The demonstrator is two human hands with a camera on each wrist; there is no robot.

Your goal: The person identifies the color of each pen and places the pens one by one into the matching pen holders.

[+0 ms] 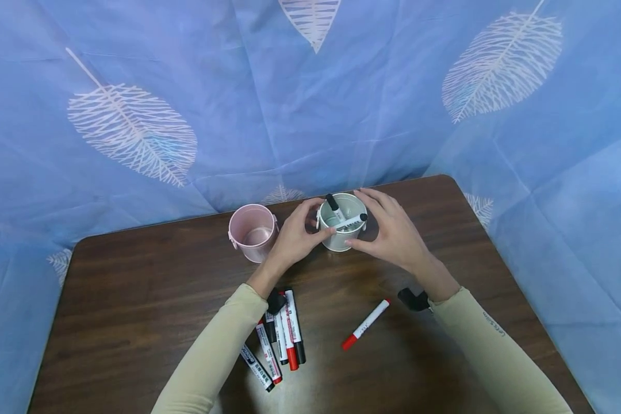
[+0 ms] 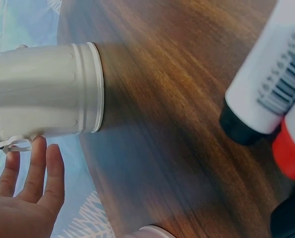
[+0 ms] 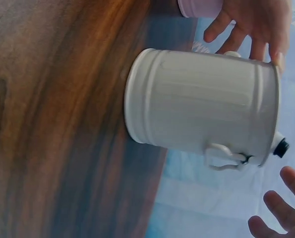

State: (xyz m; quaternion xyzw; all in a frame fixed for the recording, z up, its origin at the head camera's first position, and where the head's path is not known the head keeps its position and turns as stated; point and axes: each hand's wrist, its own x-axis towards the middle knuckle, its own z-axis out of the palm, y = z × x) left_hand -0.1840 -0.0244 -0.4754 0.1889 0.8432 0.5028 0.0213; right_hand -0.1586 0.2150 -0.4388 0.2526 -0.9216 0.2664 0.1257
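A pale green-white bucket (image 1: pixel 336 244) stands near the table's back edge with two black-capped markers in it. One marker (image 1: pixel 337 211) leans toward the back; the other marker (image 1: pixel 349 222) slants across the opening, its black end past the right rim. My left hand (image 1: pixel 296 234) is at the bucket's left side, fingertips touching its wall and handle in the left wrist view, thumb at the rim by the slanting marker's end. My right hand (image 1: pixel 395 236) curves around the right side with fingers spread; in the right wrist view its fingertips (image 3: pixel 281 208) are apart from the bucket.
A pink bucket (image 1: pixel 253 253) stands left of the pale one. Several red- and black-capped markers (image 1: pixel 290 322) lie below my left forearm, partly hidden by it. A lone red-capped marker (image 1: pixel 367 323) lies on the brown table (image 1: pixel 150 299). Blue leaf-printed cloth (image 1: pixel 310 115) hangs behind.
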